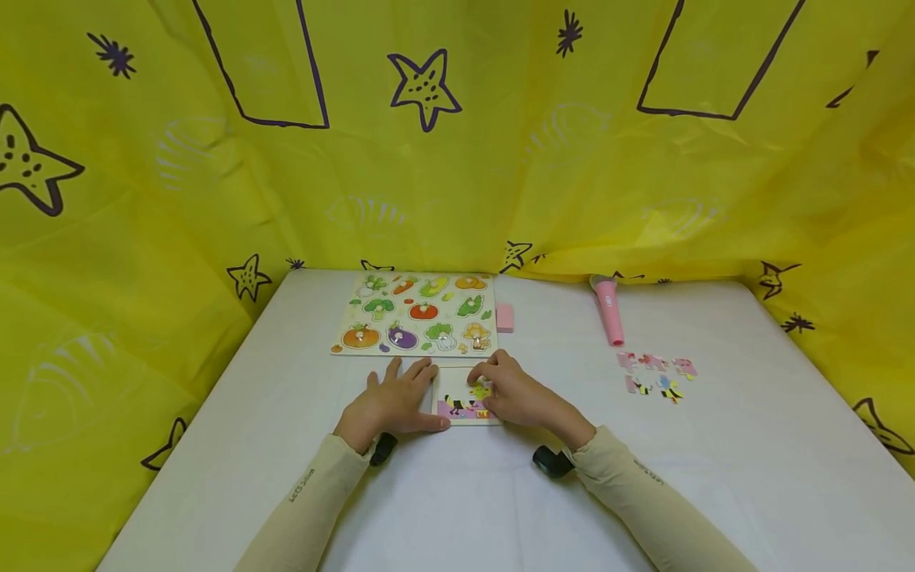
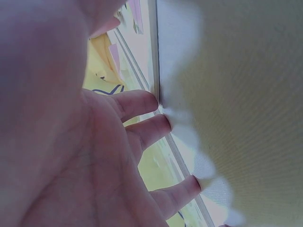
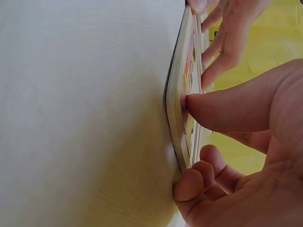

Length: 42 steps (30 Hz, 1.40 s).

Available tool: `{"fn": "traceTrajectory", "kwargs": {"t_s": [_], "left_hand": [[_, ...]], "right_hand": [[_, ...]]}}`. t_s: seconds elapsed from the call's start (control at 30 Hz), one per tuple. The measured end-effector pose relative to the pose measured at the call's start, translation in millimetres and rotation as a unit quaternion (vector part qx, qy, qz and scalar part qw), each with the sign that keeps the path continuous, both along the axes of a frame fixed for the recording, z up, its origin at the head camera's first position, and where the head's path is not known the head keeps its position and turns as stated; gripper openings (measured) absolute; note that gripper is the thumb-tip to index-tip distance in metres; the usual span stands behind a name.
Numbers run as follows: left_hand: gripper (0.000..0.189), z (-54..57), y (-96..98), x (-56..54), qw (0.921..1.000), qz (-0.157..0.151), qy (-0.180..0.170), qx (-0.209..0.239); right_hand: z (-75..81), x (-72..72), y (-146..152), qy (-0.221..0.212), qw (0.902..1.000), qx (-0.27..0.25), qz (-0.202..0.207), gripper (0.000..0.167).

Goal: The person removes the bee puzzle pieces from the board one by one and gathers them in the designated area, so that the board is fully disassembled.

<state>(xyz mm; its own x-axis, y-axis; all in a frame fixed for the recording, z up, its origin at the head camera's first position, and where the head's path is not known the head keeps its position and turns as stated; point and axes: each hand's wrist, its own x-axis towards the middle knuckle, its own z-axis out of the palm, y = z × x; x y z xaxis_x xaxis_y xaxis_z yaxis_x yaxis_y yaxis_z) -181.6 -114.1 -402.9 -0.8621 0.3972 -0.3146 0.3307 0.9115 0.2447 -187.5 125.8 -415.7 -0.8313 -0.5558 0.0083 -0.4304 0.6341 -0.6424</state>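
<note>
A small framed jigsaw board (image 1: 457, 375) lies flat on the white table, its lower part filled with pink, black and yellow pieces. My left hand (image 1: 398, 401) steadies its left side with fingers spread, the thumb along the lower left edge. In the left wrist view, the fingers (image 2: 142, 130) reach the board edges. My right hand (image 1: 525, 397) covers the board's right side, index finger and thumb around a green-yellow puzzle piece (image 1: 480, 390). The right wrist view shows the thumb (image 3: 222, 111) down on the picture and the other fingers curled by the frame (image 3: 173, 109).
A vegetable peg puzzle (image 1: 422, 334) lies behind the board, with a pink block (image 1: 504, 318) beside it. To the right are a pink toy microphone (image 1: 609, 311) and several loose jigsaw pieces (image 1: 670, 388). A yellow patterned curtain (image 1: 457, 183) surrounds the table.
</note>
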Motion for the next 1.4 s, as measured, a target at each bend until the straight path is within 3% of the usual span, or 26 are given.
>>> {"fn": "traceTrajectory", "kwargs": {"t_s": [0.43, 1.2, 1.4], "left_hand": [[0.096, 0.7, 0.2, 0.9, 1.0, 0.003, -0.002, 0.002], [0.094, 1.1, -1.4, 3.7, 0.9997, -0.001, 0.008, 0.022], [0.095, 2.1, -1.0, 3.7, 0.9997, 0.0, 0.009, 0.021]], "right_hand": [[-2.9, -2.3, 2.7, -0.008, 0.9998, -0.012, 0.01, 0.024], [-5.0, 0.6, 2.3, 0.046, 0.9984, -0.008, 0.032, 0.022], [-4.2, 1.4, 0.1, 0.039, 0.9988, -0.01, 0.029, 0.019]]}}
